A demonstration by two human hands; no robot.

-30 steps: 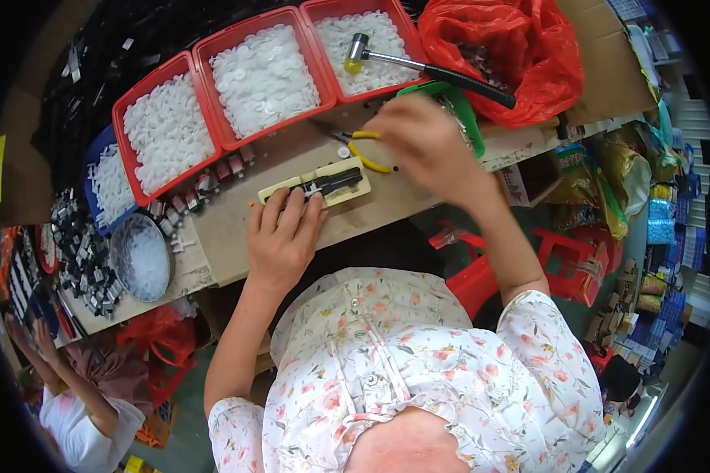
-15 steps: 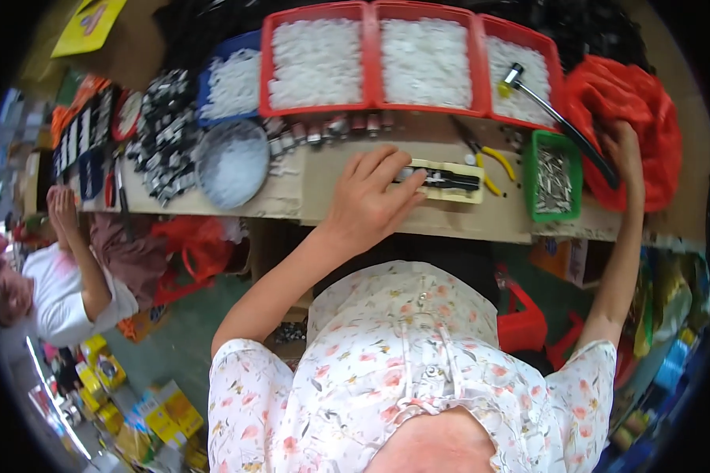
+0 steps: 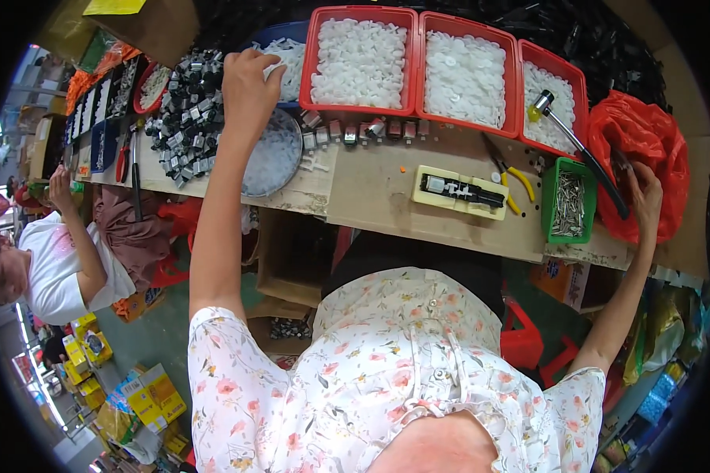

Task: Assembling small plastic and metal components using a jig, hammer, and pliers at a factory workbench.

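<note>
At the blue tray of small white plastic pieces, my left hand has its fingers and thumb curled together. What lies between the fingertips is too small to make out. My right hand is at the red plastic bag, its fingers bent at the bag's opening beside something dark; the fingertips are partly hidden. In front of my body, a cream-coloured holder lies on the table, with a black part that has white and metal pieces set in it. Neither hand touches this holder.
Red trays of white pieces stand behind the holder. A hammer, yellow-handled pliers and a green tray of metal pins lie right. A round dish and a pile of metal-and-black parts lie left. Another person sits farther left.
My left hand has left the holder and moved left and away to the blue tray. The black part in the holder is now uncovered. My right hand has shifted slightly down at the red bag.
</note>
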